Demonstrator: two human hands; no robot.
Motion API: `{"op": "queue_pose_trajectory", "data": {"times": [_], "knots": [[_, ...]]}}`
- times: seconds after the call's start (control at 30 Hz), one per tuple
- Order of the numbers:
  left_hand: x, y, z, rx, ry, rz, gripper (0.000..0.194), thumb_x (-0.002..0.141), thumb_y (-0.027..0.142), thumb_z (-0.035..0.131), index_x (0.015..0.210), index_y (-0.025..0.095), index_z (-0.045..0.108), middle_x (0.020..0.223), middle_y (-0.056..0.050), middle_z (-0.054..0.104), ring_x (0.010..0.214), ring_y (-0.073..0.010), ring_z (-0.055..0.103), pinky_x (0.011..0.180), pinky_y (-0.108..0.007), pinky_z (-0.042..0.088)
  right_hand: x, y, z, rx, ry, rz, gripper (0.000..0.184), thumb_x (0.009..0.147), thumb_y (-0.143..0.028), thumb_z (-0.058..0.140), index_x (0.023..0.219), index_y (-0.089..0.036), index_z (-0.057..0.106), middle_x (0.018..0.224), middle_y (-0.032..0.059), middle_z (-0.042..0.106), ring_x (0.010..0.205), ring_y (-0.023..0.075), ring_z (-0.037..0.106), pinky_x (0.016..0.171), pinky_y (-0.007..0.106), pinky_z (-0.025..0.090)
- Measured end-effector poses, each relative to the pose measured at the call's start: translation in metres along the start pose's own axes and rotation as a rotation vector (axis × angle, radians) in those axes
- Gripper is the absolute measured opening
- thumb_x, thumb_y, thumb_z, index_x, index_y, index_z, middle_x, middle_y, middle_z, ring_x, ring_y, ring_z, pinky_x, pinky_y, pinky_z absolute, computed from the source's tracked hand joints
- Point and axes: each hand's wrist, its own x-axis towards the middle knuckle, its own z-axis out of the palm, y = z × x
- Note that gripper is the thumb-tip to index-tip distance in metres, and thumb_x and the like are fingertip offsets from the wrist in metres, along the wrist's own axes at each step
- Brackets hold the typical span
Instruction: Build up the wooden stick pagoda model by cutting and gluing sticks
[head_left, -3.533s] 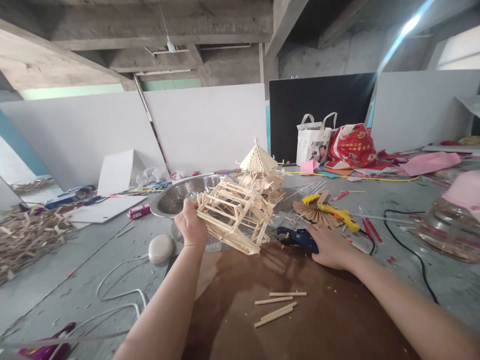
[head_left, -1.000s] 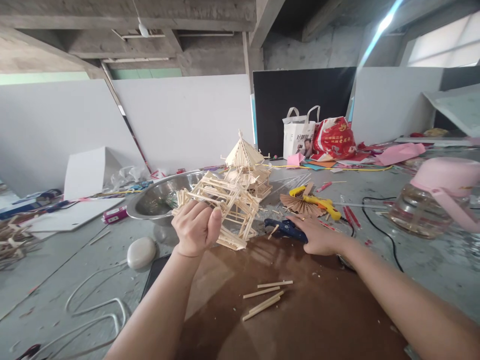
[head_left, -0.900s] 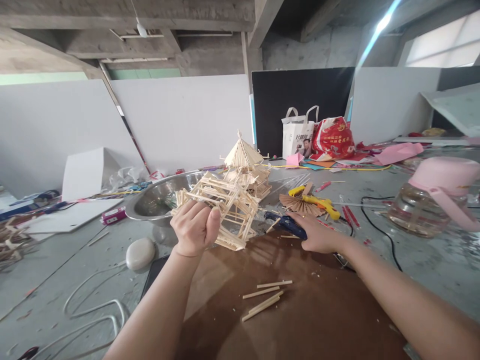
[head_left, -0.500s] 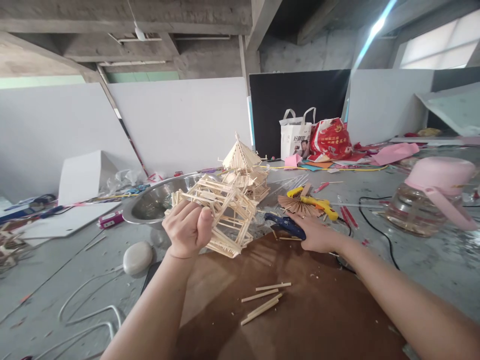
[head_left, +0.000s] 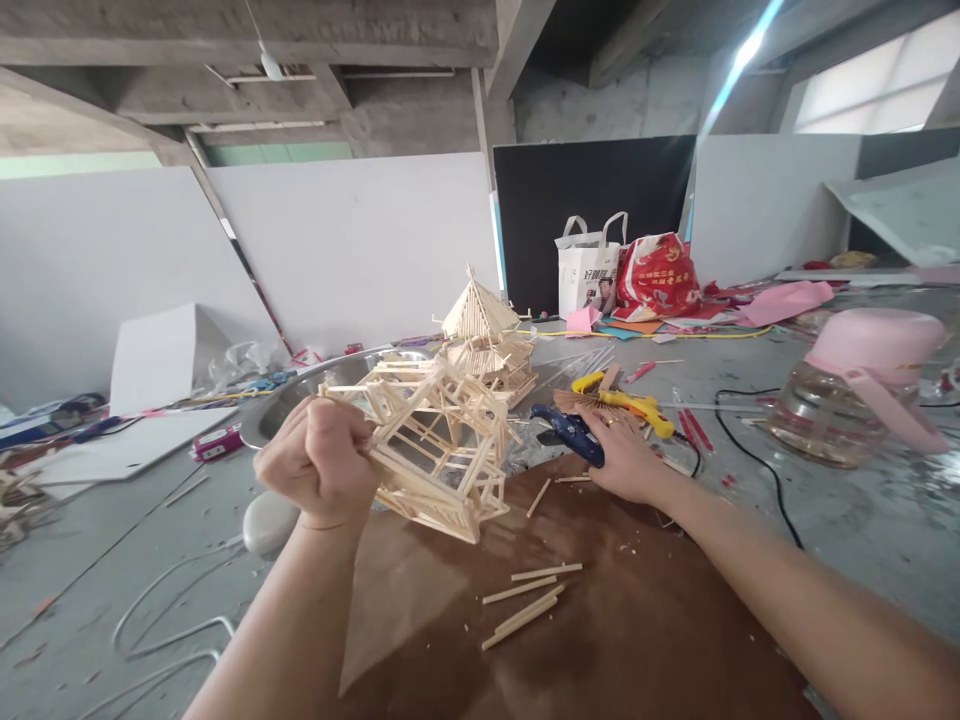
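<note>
My left hand (head_left: 319, 460) is closed in a fist around the near left corner of an openwork frame of thin wooden sticks (head_left: 442, 450), holding it tilted above the brown work surface (head_left: 645, 620). My right hand (head_left: 626, 455) lies over a dark blue-handled tool (head_left: 570, 435), which looks like pliers, and grips it; its working end is hard to make out. Just beyond that hand are a yellow glue gun (head_left: 645, 410) and a pleated brown fan (head_left: 600, 400), partly covered. Several loose sticks (head_left: 525, 610) lie on the brown surface, and one short stick (head_left: 538, 498) lies nearer the frame.
Behind the frame stands a stick tower with a pointed roof (head_left: 480, 320), beside a metal basin (head_left: 262, 410). A pink-lidded jug (head_left: 847, 390) stands at right with a black cable near it. A white round device (head_left: 268, 522) sits at left. Bags (head_left: 589, 275) are at the back.
My left hand has moved left and nearer, turning the stick frame with it. My right hand and the blue-handled tool have shifted slightly away from me; the short stick now shows clearly.
</note>
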Motion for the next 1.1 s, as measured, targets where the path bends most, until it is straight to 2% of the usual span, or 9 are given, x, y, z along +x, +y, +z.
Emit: {"op": "queue_pose_trajectory", "data": {"times": [0.03, 0.13, 0.37, 0.53, 0.73, 0.9, 1.1], "knots": [[0.001, 0.004, 0.002, -0.065, 0.096, -0.072, 0.040, 0.083, 0.021, 0.034, 0.044, 0.018, 0.043, 0.044, 0.001, 0.041, 0.044, -0.0103, 0.041, 0.045, -0.029, 0.030, 0.000, -0.001, 0.000, 0.028, 0.034, 0.005, 0.076, 0.058, -0.022, 0.050, 0.129, -0.017, 0.023, 0.120, 0.0125, 0.040, 0.113, 0.0273, 0.033, 0.094, 0.045, 0.019], [0.003, 0.011, 0.007, -0.158, 0.221, -0.252, 0.043, 0.083, 0.020, 0.036, 0.041, 0.019, 0.044, 0.041, 0.002, 0.042, 0.042, -0.0097, 0.040, 0.044, -0.029, 0.030, 0.000, -0.004, -0.001, 0.087, 0.133, 0.022, 0.075, 0.059, -0.021, 0.048, 0.129, -0.016, 0.022, 0.120, 0.0121, 0.040, 0.112, 0.0258, 0.034, 0.094, 0.042, 0.023], [-0.004, -0.014, 0.016, -0.079, 0.273, -0.511, 0.045, 0.080, 0.028, 0.038, 0.037, 0.018, 0.047, 0.034, 0.003, 0.041, 0.036, -0.0082, 0.035, 0.040, -0.026, 0.029, -0.003, -0.008, -0.005, 0.108, 0.368, 0.033, 0.069, 0.061, -0.024, 0.047, 0.126, -0.015, 0.024, 0.118, 0.0138, 0.041, 0.110, 0.0275, 0.035, 0.092, 0.042, 0.027], [-0.010, -0.023, 0.022, -0.009, 0.273, -0.672, 0.046, 0.078, 0.031, 0.039, 0.035, 0.017, 0.045, 0.031, 0.003, 0.039, 0.035, -0.0085, 0.035, 0.041, -0.025, 0.029, -0.005, -0.013, -0.011, 0.076, 0.404, -0.015, 0.061, 0.061, -0.023, 0.047, 0.119, -0.013, 0.031, 0.114, 0.0140, 0.043, 0.110, 0.0274, 0.035, 0.093, 0.041, 0.027], [-0.015, -0.026, 0.024, -0.038, 0.229, -0.781, 0.045, 0.078, 0.032, 0.039, 0.036, 0.016, 0.046, 0.031, 0.002, 0.039, 0.036, -0.0093, 0.036, 0.041, -0.025, 0.029, -0.006, -0.016, -0.012, 0.013, 0.392, -0.039, 0.061, 0.061, -0.023, 0.048, 0.119, -0.013, 0.031, 0.115, 0.0143, 0.043, 0.110, 0.0275, 0.034, 0.093, 0.041, 0.027], [-0.017, -0.027, 0.023, -0.044, 0.235, -0.748, 0.044, 0.077, 0.032, 0.040, 0.036, 0.016, 0.046, 0.032, 0.003, 0.039, 0.037, -0.0092, 0.036, 0.043, -0.025, 0.030, -0.004, -0.013, -0.010, 0.020, 0.421, -0.025, 0.057, 0.061, -0.022, 0.047, 0.116, -0.010, 0.035, 0.113, 0.0151, 0.044, 0.108, 0.0268, 0.036, 0.093, 0.039, 0.028], [-0.019, -0.023, 0.020, -0.027, 0.158, -0.714, 0.046, 0.077, 0.033, 0.038, 0.036, 0.016, 0.048, 0.033, 0.002, 0.041, 0.038, -0.0093, 0.038, 0.045, -0.025, 0.031, -0.002, -0.008, -0.005, 0.066, 0.443, -0.017, 0.058, 0.060, -0.021, 0.048, 0.116, -0.012, 0.035, 0.113, 0.0149, 0.045, 0.108, 0.0266, 0.037, 0.092, 0.041, 0.030]]}}
